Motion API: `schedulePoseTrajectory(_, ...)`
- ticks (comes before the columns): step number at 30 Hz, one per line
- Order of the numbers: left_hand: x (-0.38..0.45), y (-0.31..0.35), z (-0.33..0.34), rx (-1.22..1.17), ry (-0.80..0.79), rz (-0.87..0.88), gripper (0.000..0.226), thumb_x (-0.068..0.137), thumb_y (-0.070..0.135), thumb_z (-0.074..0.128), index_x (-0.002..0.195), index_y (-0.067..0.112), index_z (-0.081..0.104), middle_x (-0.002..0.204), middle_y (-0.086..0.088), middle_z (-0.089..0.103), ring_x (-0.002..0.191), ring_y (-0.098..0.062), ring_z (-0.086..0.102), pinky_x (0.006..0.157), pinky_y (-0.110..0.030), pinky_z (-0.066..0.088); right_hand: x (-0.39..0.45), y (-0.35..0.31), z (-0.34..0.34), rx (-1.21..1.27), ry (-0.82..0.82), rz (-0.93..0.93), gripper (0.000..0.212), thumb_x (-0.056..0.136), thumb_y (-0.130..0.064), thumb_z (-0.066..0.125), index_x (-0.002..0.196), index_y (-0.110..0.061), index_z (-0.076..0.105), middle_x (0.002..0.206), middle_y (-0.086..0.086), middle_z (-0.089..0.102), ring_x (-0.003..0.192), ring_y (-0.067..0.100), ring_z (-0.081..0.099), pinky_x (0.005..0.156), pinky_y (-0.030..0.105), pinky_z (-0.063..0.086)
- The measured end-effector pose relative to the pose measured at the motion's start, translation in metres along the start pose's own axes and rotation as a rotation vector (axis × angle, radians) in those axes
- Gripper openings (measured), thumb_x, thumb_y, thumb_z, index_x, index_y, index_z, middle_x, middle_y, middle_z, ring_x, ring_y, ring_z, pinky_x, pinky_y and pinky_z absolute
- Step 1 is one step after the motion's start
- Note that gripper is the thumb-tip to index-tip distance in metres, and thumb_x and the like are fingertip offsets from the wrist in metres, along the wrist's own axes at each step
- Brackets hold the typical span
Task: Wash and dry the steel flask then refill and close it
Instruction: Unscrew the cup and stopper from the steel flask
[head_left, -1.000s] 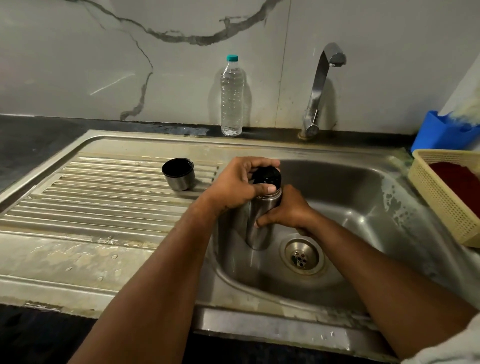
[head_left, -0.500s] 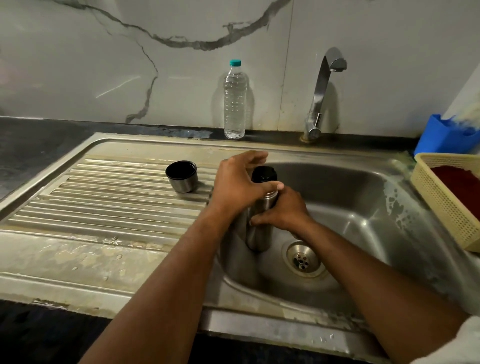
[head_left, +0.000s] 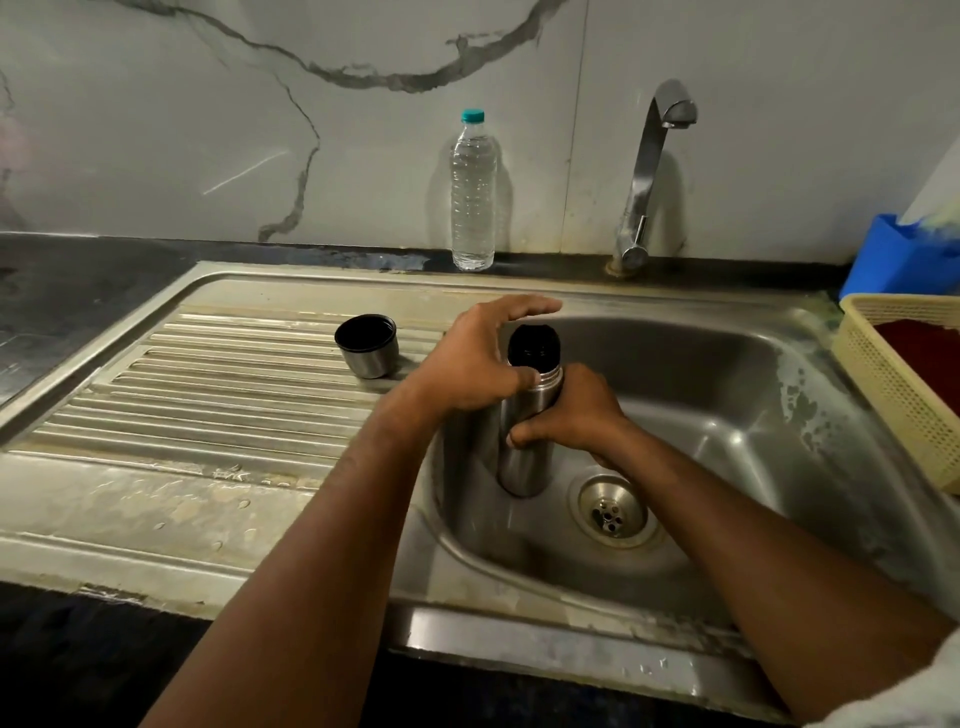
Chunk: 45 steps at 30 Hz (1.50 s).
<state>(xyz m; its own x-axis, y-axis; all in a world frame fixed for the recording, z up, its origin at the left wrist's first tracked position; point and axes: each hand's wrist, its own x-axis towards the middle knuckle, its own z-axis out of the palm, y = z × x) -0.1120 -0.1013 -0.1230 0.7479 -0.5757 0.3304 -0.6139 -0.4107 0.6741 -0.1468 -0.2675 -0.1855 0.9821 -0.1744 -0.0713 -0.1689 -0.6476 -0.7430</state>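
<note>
The steel flask (head_left: 523, 467) stands upright in the sink basin (head_left: 727, 415), left of the drain (head_left: 613, 512). A black stopper (head_left: 535, 347) sits in its neck. My right hand (head_left: 571, 415) grips the flask body just under the neck. My left hand (head_left: 467, 366) arches over the stopper, fingers spread and lifted off its far side, thumb tip touching the neck below it. The flask's steel cup lid (head_left: 366, 347) stands mouth up on the drainboard (head_left: 234, 395), to the left of my hands.
A clear plastic water bottle (head_left: 472, 192) with a teal cap stands against the wall behind the sink. The tap (head_left: 649, 156) rises at the back right with no water running. A yellow basket (head_left: 893, 395) and a blue container (head_left: 898, 260) sit at the right edge.
My left hand's fingers, curled tight round the stopper a second ago, have opened and lifted off it. The right hand keeps its hold on the flask, which stays in place.
</note>
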Motion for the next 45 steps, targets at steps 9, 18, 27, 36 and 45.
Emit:
schedulePoseTrajectory(9, -0.001, 0.003, 0.002, 0.207, 0.249, -0.067, 0.069, 0.065, 0.046, 0.098, 0.125, 0.022, 0.073, 0.115, 0.005, 0.074, 0.102, -0.007, 0.068, 0.087, -0.022, 0.058, 0.0, -0.001, 0.001, 0.008, -0.022, -0.028, 0.057, 0.045, -0.029, 0.101, 0.095, -0.029, 0.074, 0.087, -0.011, 0.074, 0.082, 0.006, 0.07, 0.071, 0.03, 0.061)
schedulePoseTrajectory(18, 0.002, -0.001, -0.003, 0.033, 0.133, -0.011, 0.053, 0.074, 0.019, 0.095, 0.124, 0.017, 0.075, 0.116, 0.005, 0.076, 0.109, -0.004, 0.07, 0.094, -0.021, 0.059, 0.001, 0.001, 0.002, -0.016, -0.017, -0.041, 0.058, 0.043, -0.031, 0.1, 0.094, -0.028, 0.074, 0.086, -0.01, 0.075, 0.082, 0.008, 0.071, 0.075, 0.037, 0.063)
schedulePoseTrajectory(27, 0.002, 0.005, 0.0, 0.089, -0.049, 0.053, 0.067, 0.077, 0.002, 0.079, 0.14, 0.018, 0.064, 0.137, 0.001, 0.065, 0.127, -0.012, 0.061, 0.106, -0.029, 0.054, 0.001, -0.001, 0.0, -0.009, -0.034, -0.029, 0.048, 0.046, -0.029, 0.101, 0.083, -0.026, 0.071, 0.082, -0.007, 0.073, 0.082, 0.011, 0.07, 0.064, 0.029, 0.054)
schedulePoseTrajectory(36, 0.001, 0.007, 0.004, 0.272, 0.244, -0.031, 0.062, 0.067, 0.054, 0.094, 0.116, 0.02, 0.077, 0.108, 0.004, 0.077, 0.097, -0.011, 0.07, 0.087, -0.033, 0.063, -0.002, 0.0, 0.001, 0.017, -0.008, -0.064, 0.057, 0.044, -0.029, 0.101, 0.093, -0.032, 0.072, 0.09, -0.01, 0.075, 0.086, 0.008, 0.07, 0.074, 0.033, 0.06)
schedulePoseTrajectory(45, 0.002, 0.009, -0.011, 0.26, -0.041, 0.097, 0.061, 0.077, 0.003, 0.083, 0.134, 0.019, 0.07, 0.129, 0.001, 0.072, 0.118, -0.01, 0.065, 0.096, -0.013, 0.05, 0.004, 0.004, 0.002, 0.0, -0.044, -0.045, 0.054, 0.041, -0.031, 0.101, 0.088, -0.028, 0.074, 0.084, -0.008, 0.076, 0.082, 0.01, 0.072, 0.072, 0.034, 0.061)
